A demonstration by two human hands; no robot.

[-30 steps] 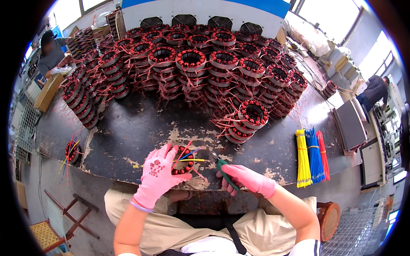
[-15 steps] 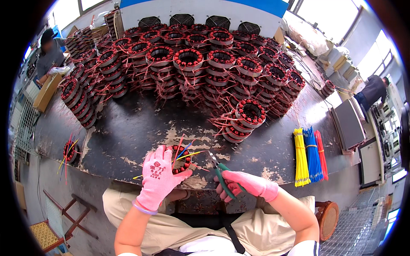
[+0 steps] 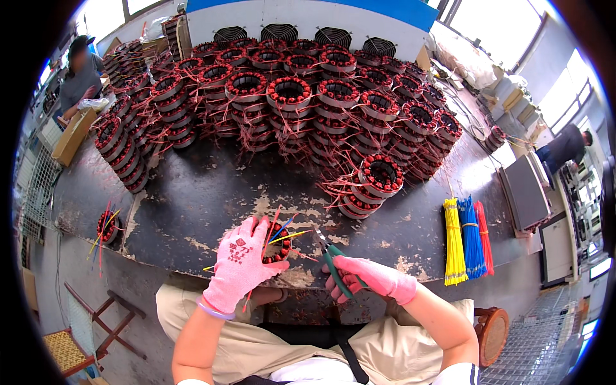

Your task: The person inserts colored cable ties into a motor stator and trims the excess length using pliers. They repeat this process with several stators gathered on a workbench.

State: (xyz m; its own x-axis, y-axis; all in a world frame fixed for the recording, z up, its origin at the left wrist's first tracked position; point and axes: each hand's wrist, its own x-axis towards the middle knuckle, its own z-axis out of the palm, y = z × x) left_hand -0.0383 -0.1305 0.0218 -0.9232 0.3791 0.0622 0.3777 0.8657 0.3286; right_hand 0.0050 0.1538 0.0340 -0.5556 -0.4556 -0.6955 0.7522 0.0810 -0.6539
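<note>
My left hand (image 3: pixel 241 258), in a pink glove, grips the left side of a ring-shaped motor stator (image 3: pixel 283 249) near the table's front edge. Its thumb lies along the near rim, and the palm hides part of the ring. Red, blue and yellow wires (image 3: pixel 287 236) stick out of the stator; a red end also shows below my left palm. My right hand (image 3: pixel 369 277), gloved in pink too, is closed around the green handles of cutting pliers (image 3: pixel 328 251). Their jaws point up and away, just right of the stator and apart from it.
Tall stacks of stators (image 3: pixel 289 96) fill the table's far side; a shorter stack (image 3: pixel 378 183) stands nearer. Yellow (image 3: pixel 453 244), blue (image 3: pixel 471 240) and red (image 3: pixel 484 240) wire bundles lie at the right edge. Another wired stator (image 3: pixel 108 228) sits at left. Two people are in the background.
My left hand has shifted slightly on the stator, and a red wire end now shows below the palm. The right hand keeps its hold on the pliers. The whole view has moved a little.
</note>
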